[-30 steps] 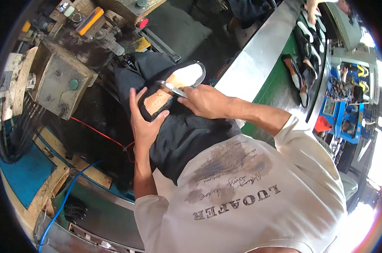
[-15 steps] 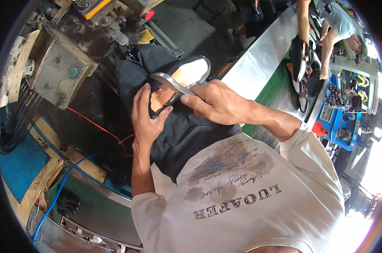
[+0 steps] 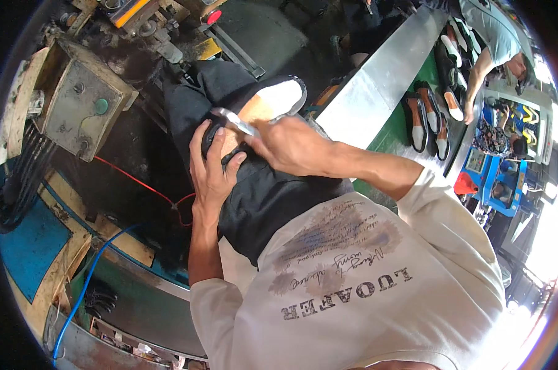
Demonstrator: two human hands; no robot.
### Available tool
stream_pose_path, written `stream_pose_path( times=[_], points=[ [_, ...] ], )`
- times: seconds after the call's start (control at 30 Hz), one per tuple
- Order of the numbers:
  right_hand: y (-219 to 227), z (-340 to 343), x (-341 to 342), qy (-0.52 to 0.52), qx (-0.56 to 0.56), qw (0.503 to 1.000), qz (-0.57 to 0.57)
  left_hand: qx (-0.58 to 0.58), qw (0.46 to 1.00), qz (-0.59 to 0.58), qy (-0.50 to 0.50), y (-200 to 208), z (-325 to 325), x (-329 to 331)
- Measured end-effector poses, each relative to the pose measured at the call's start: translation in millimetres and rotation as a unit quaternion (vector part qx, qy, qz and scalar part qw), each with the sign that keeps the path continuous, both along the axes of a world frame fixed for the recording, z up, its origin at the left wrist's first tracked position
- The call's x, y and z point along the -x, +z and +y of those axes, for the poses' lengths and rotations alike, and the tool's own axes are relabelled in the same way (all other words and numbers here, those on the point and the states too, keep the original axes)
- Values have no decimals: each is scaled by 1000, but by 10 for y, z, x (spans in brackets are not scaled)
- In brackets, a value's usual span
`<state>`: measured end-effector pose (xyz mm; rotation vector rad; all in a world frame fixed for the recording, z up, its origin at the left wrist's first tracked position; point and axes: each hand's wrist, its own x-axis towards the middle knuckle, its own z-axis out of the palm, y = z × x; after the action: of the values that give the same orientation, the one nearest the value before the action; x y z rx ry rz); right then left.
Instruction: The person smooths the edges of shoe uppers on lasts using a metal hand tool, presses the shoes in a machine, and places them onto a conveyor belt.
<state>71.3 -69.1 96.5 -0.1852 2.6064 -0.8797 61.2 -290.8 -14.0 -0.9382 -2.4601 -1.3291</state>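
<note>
On my dark trousers lies a black-edged shoe [image 3: 281,100], its white and tan face turned up. My left hand [image 3: 213,165] is wrapped around its near end, fingers along the left rim and thumb at the right. My right hand [image 3: 293,145] is closed around a shiny metal tool [image 3: 234,121], whose curved head lies over the tan part close to my left fingers. The fist hides the rest of the tool, so I cannot make out its exact kind.
A metal-edged bench with a green surface [image 3: 387,128] runs up the right, bearing several shoes [image 3: 418,121]. Another person's arm [image 3: 478,82] reaches down there. A machine box [image 3: 85,102] stands at left, near a red cord [image 3: 134,180] and a blue hose [image 3: 85,287].
My right hand and the metal tool have shifted slightly left and tilted over the shoe. My left fingers have spread more. The other person's arm has moved, uncovering shoes on the bench.
</note>
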Motion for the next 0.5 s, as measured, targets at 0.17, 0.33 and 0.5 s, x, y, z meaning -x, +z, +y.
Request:
stream_pose_path(
  times=[0.17,0.33,0.5],
  points=[
    [408,66,124,-33,104,994,-11,-10,1000,8,-15,-38,-36,-16],
    [-16,-7,40,10,45,996,-73,14,1000,-15,-8,-28,-74,-59],
    [-138,574,307,3,58,985,160,-181,968,-167,46,62,-37,-112]
  ],
)
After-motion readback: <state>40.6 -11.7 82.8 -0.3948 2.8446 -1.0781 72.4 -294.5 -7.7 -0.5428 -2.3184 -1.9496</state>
